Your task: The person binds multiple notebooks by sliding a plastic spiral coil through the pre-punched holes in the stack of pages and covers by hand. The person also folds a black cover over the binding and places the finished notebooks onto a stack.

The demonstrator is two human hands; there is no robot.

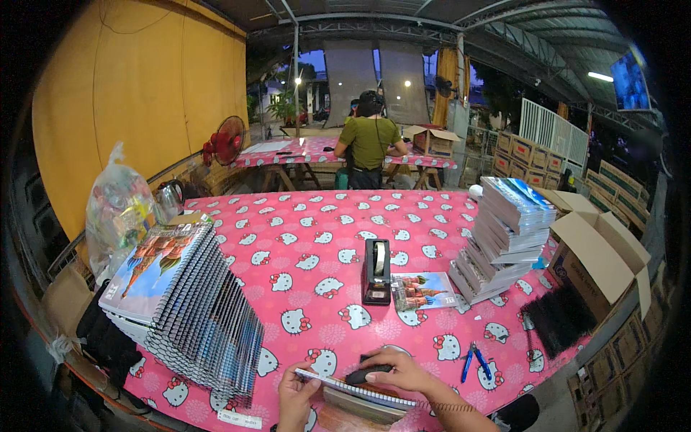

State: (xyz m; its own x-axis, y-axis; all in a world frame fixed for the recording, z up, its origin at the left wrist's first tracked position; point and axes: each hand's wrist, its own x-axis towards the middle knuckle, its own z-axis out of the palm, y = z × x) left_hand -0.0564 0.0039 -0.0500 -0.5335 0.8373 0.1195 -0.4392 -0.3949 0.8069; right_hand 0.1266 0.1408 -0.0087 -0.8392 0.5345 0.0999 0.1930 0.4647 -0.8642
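At the near edge of the table, my left hand [295,399] grips the left end of a book [363,407], its punched edge turned up and away from me. My right hand [403,373] is closed around a black rounded tool [366,374] resting along that edge. A thin dark spiral coil [448,407] sticks out past the book's right end, below my right wrist. To the left leans a tall stack of spiral-bound books [209,309] with a colourful domed building on the cover. Blue-handled pliers [476,363] lie to the right of my right hand.
A black tape dispenser [376,273] stands mid-table beside a loose book [425,290]. Stacked unbound books [504,237], a bundle of black coils [558,320] and an open carton [601,252] occupy the right. Behind, a person in a green shirt [368,140] works at another table [309,149].
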